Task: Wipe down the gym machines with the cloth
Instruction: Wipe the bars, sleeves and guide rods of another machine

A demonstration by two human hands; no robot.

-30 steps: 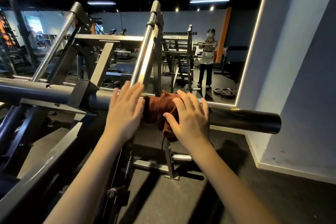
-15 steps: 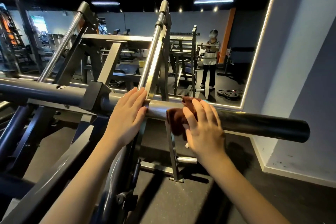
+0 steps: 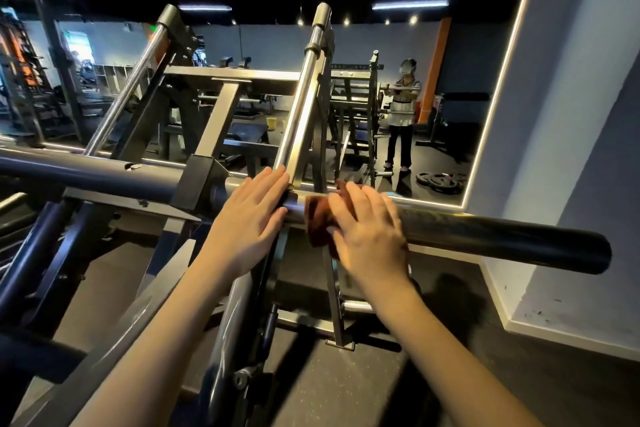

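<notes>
Gym floor (image 3: 363, 392) dark and rubbery; grey wall (image 3: 571, 149) close on the right. A big mirror (image 3: 460, 55) with a lit edge strip fills the far side, showing racks, a small yellow bucket (image 3: 272, 122), a stack of weight plates (image 3: 440, 180) on the ground and a standing person (image 3: 401, 114) in a headset. Machine in front: a thick horizontal bar (image 3: 502, 239) runs across the view, dark-sleeved at its free right end, bare metal nearer the middle, passing through a dark square bracket (image 3: 199, 180) on the left. Two chrome rods rise at a slant from it, the near rod (image 3: 304, 97) meeting the bar just between the hands and the far rod (image 3: 128, 90) off to the left. Slanted frame members and a small foot plate (image 3: 341, 345) crowd the space below the bar. The near rod's base stands directly beside the left fingertips, blocking the bar's top there. Brown cloth (image 3: 318, 218) draped over the bar, just right of the rod's base, hanging a little down the near side. Left hand (image 3: 249, 218) laid flat on the bar, fingers (image 3: 273, 180) straight and together, holding nothing. Right hand (image 3: 370, 232) flat on the cloth, fingers (image 3: 360, 198) extended over the top of the bar, pressing the cloth to it rather than clutching it; slightly blurred. Both forearms reach up from the bottom edge, bare, near parallel.
</notes>
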